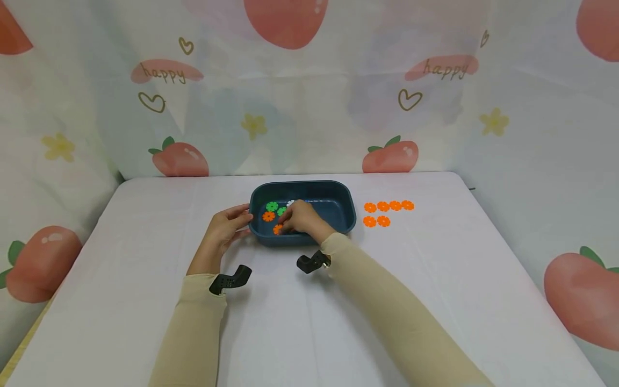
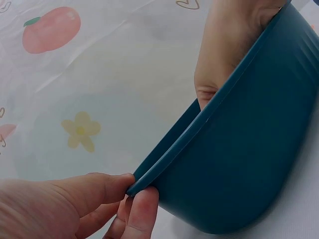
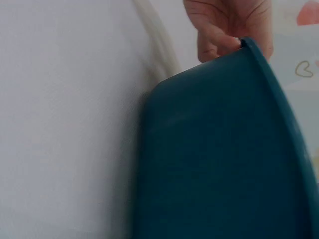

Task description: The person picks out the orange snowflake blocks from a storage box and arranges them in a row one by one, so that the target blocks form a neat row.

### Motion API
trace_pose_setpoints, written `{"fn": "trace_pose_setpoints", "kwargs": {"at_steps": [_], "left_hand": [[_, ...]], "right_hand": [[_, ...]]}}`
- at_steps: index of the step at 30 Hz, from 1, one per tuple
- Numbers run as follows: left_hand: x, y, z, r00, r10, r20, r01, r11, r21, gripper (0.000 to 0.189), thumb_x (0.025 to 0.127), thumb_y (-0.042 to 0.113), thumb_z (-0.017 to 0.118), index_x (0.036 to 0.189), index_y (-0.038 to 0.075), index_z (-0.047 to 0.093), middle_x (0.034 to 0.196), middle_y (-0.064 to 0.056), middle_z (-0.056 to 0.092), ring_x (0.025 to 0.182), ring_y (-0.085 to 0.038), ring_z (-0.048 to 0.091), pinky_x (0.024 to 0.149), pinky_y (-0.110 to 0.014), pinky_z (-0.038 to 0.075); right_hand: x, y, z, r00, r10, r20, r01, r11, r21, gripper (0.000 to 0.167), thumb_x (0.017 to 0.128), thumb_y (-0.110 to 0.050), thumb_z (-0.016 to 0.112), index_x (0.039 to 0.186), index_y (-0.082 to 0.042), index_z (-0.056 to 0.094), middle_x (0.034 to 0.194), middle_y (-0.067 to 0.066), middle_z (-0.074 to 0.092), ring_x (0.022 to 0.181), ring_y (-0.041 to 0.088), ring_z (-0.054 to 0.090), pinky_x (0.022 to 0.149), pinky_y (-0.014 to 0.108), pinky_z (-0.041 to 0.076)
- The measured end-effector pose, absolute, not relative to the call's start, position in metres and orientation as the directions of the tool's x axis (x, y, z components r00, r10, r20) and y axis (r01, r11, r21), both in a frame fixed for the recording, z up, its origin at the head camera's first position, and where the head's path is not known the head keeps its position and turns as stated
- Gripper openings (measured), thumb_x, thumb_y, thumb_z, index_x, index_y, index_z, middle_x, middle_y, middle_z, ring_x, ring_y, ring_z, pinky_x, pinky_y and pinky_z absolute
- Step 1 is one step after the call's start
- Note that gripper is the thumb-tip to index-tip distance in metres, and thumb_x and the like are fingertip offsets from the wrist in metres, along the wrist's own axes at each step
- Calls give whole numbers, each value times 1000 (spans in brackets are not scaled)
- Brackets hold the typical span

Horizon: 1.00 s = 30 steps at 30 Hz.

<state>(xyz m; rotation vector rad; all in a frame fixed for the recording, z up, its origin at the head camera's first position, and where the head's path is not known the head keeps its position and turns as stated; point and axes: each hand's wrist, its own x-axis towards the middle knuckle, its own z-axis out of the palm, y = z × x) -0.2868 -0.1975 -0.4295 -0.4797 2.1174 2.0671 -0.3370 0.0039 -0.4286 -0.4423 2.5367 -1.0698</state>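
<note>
My left hand (image 1: 224,232) pinches the left rim of a dark blue-green plastic basin (image 1: 309,241), thumb and fingers on either side, as the left wrist view shows. Inside the basin's left part lie flower-shaped plastic pieces: an orange piece (image 1: 268,216), a green piece (image 1: 272,206) and a white piece (image 1: 290,203) among them. My right hand (image 1: 303,219) reaches over the near wall into the basin, fingers bent down beside another orange flower piece (image 1: 278,229). Its fingertips are partly hidden, so whether they pinch a piece is unclear. The basin wall blocks them in the right wrist view.
Right of the basin, several orange flower pieces (image 1: 383,206) lie flat on the white-covered table (image 1: 271,322) in two rows, the nearer row holding two. A patterned cloth backdrop (image 1: 309,107) stands behind the table and along both sides.
</note>
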Motion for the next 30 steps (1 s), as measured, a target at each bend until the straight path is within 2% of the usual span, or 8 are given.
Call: {"fn": "trace_pose_setpoints", "kwargs": {"at_steps": [3, 8, 14, 17, 23, 30], "left_hand": [[-287, -197, -430, -938, -131, -320, -324, 2, 946, 45, 97, 9, 62, 141, 8, 54, 116, -4, 55, 97, -15, 63, 69, -19, 57], [-286, -198, -432, -940, -126, -318, -320, -1, 947, 46, 96, 8, 63, 141, 7, 53, 114, -4, 55, 91, -11, 63, 68, -19, 57], [-286, -198, -431, -937, -133, -323, -327, 4, 945, 45, 96, 9, 63, 141, 9, 54, 116, -5, 55, 88, -9, 62, 70, -19, 57], [-286, -198, -431, -939, -131, -319, -323, 7, 946, 45, 96, 9, 62, 141, 9, 54, 116, -5, 55, 90, -10, 63, 71, -19, 57], [-284, -197, -429, -946, -117, -303, -307, 15, 952, 46, 97, 8, 61, 142, 8, 52, 115, -4, 52, 96, -10, 63, 74, -21, 57], [-284, -198, -429, -944, -115, -308, -311, 6, 950, 46, 97, 8, 62, 142, 8, 53, 116, -4, 52, 92, -8, 63, 73, -20, 57]], "right_hand": [[-338, 2, -430, -896, -410, -173, -183, 694, -696, 21, 76, -9, 85, 95, -4, 78, 85, 8, 73, 72, 13, 62, 68, 22, 52], [-340, 1, -433, -897, -418, -143, -232, 721, -653, 21, 75, -12, 86, 93, -6, 78, 82, 6, 73, 75, 13, 61, 70, 22, 48], [-341, 0, -435, -896, -424, -134, -239, 714, -658, 18, 75, -11, 86, 91, -6, 77, 80, 5, 72, 72, 12, 59, 69, 23, 47], [-340, 1, -433, -898, -417, -142, -227, 715, -661, 17, 76, -11, 85, 90, -7, 77, 79, 5, 72, 73, 13, 58, 74, 25, 49], [-339, 1, -431, -905, -394, -158, -205, 733, -649, 16, 78, -14, 85, 90, -8, 77, 84, 5, 73, 83, 17, 61, 85, 31, 52], [-337, 2, -428, -917, -365, -163, -182, 745, -642, 12, 78, -12, 83, 87, -9, 75, 95, 6, 71, 91, 21, 60, 89, 34, 51]]}}
